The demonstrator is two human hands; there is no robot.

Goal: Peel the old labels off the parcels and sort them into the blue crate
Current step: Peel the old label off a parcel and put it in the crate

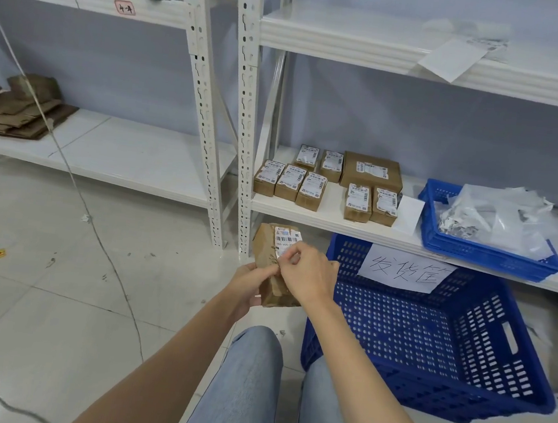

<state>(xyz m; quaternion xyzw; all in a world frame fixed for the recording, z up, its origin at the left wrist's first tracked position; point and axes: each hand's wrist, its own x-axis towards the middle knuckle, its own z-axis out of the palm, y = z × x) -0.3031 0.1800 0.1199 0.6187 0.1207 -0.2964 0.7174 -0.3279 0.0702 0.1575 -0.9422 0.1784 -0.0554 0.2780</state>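
Now left hand clamps parcel; right hand pinches label.

Views on my feed: one. Head camera, wide-angle, worn on the person's head; I see forward and down from it. Nearest ground: both forearms and denim knees rise from the bottom edge, the left hand and right hand close in at centre. Middle ground: tiled floor and blue crate just right of the hands. Far ground: white shelving, facing me, uprights bowed by the lens. No second view, so nothing shared.
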